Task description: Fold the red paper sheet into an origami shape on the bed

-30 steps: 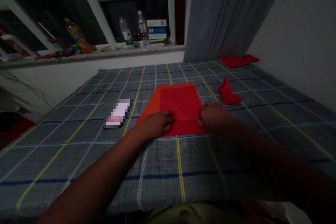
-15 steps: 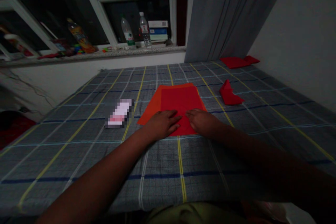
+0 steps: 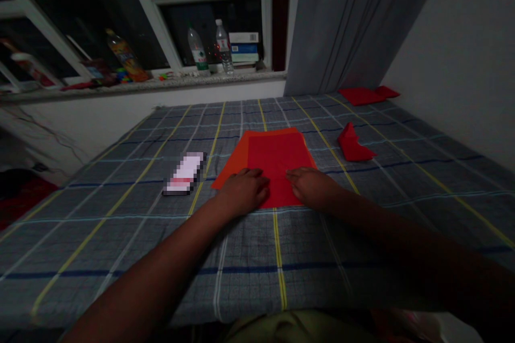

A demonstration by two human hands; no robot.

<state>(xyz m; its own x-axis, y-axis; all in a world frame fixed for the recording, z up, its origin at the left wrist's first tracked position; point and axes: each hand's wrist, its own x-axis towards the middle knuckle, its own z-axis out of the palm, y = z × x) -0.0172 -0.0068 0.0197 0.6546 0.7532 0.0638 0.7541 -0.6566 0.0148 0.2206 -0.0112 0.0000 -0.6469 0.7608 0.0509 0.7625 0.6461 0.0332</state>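
Observation:
A red sheet of paper (image 3: 277, 158) lies on a checked grey cloth (image 3: 249, 257), on top of an orange sheet (image 3: 235, 159) that sticks out at its left. My left hand (image 3: 244, 191) rests flat on the near left part of the red sheet, fingers stretched out. My right hand (image 3: 310, 185) lies flat on the near right part, fingers also stretched and pointing left. Both hands press on the paper's folded near edge; neither grips anything.
A folded red paper piece (image 3: 352, 144) sits to the right, and more red paper (image 3: 367, 95) lies at the far right by the curtain. A blurred flat object (image 3: 184, 173) lies left of the sheets. Bottles (image 3: 223, 46) and books stand on the window sill.
My right hand slid left from the sheet's right edge toward the middle and flattened. My left hand shifted slightly left. The sheet's near edge now lies flatter.

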